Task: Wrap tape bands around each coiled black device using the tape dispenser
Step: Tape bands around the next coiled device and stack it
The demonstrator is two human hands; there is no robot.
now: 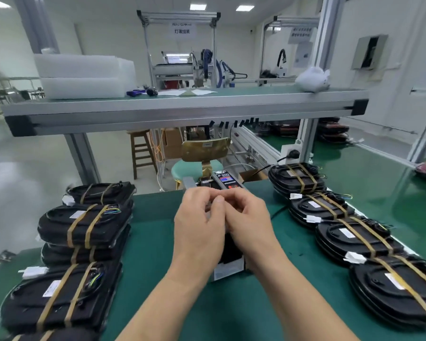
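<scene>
Where the left hand (197, 232) and right hand (252, 225) meet above the tape dispenser (225, 181) at centre frame, fingers (219, 205) curl; anything pinched is indiscernible.

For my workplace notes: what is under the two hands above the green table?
The tape dispenser: its far end and near base show past the left hand and right hand. Its middle is covered.

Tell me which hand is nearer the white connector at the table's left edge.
Left. The left hand is right of the white connector, mid-table; the right hand is farther right, beyond the left.
</scene>
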